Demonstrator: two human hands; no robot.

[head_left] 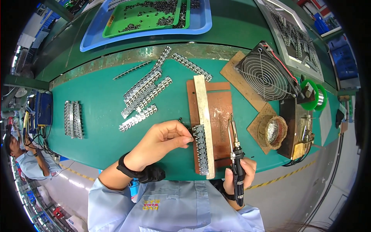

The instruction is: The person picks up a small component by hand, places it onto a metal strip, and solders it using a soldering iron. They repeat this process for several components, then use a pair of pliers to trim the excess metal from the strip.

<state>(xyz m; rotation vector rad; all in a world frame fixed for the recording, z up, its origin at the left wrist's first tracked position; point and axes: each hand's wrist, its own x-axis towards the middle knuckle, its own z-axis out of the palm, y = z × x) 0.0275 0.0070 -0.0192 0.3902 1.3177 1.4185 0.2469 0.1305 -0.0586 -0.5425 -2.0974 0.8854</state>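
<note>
My left hand (164,141) pinches a small dark part against the upper end of a strip of metal components (201,149). That strip lies along a long pale metal bar (204,116) on a brown board (220,112). My right hand (241,174) grips a soldering iron (234,149) by its black handle. The iron's tip points away from me and hovers over the brown board, right of the bar. A black band sits on my left wrist.
Several metal component strips (145,96) lie scattered on the green bench, with another stack (73,119) at the left. A fan (266,75), a solder spool (311,94), a tip-cleaning wool holder (275,131) and an iron stand sit right. Trays of parts (147,17) stand behind. Another person (27,158) works far left.
</note>
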